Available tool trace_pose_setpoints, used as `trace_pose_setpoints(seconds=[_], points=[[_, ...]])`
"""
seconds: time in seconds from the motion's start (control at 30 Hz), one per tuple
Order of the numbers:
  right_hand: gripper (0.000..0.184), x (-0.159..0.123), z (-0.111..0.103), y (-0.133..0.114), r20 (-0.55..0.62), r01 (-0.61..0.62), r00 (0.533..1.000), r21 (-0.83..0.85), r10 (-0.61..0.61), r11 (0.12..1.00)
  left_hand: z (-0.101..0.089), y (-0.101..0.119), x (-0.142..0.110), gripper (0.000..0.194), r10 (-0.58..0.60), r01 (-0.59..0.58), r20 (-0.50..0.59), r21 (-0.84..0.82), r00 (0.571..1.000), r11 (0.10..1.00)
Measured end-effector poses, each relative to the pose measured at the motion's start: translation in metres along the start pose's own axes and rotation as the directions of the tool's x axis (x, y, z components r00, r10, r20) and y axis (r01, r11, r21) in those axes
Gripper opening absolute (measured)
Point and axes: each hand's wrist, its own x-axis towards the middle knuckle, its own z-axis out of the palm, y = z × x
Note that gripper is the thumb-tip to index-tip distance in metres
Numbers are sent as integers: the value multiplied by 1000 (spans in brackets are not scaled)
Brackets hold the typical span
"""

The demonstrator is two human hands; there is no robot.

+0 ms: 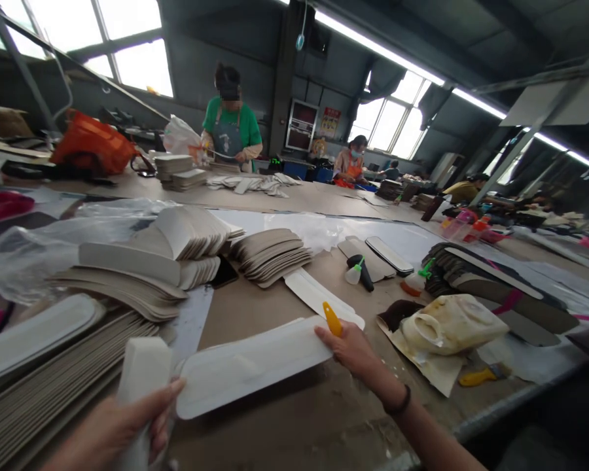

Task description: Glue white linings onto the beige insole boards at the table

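Observation:
In front of me a long white panel (255, 366) with rounded ends is held tilted above the table. My right hand (351, 347) grips its far right end, and a tool's yellow handle (332, 319) sticks up from the same hand; the tool's other end is hidden. My left hand (142, 418) is closed around a white strip (147, 363) standing upright, its thumb at the panel's left end. Just behind the held panel, another white panel (319, 294) lies on the table. Stacked grey-brown panels (69, 386) fill the area left of my left hand.
Fanned panel stacks (269, 255) lie beyond. To the right are a stained plastic jug (451, 324), a yellow-handled brush (481, 376), a green-tipped bottle (417, 278) and a dark panel stack (495, 281). A person in green (230, 131) stands across the table.

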Motion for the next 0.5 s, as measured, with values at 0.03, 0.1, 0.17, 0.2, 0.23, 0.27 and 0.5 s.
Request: trace_pose_setpoints(seconds=[0.03,0.1,0.17,0.2,0.23,0.27,0.5], points=[[34,5,1,0,1,10,1000,-69,-10,998,1,2,2,52,8,-8,-1,-3,1000,1000],[36,10,4,3,24,12,1000,-180,-8,984,3,2,4,52,17,-17,-10,-31,1000,999],[37,13,7,9,33,13,999,-260,-5,965,4,-2,6,51,20,-21,-23,-86,1000,996],[38,14,8,12,34,14,999,-289,-4,957,4,-5,7,51,25,-28,-27,-111,999,993],[39,16,8,17,33,19,999,-313,-9,950,5,-7,8,51,35,-39,-28,-128,999,991],[40,19,7,21,37,27,999,-334,-15,942,5,-8,8,52,53,-57,-27,-136,998,989],[34,36,-7,22,27,165,984,-518,-177,840,7,-5,1,53,139,-167,-125,-246,982,955]])
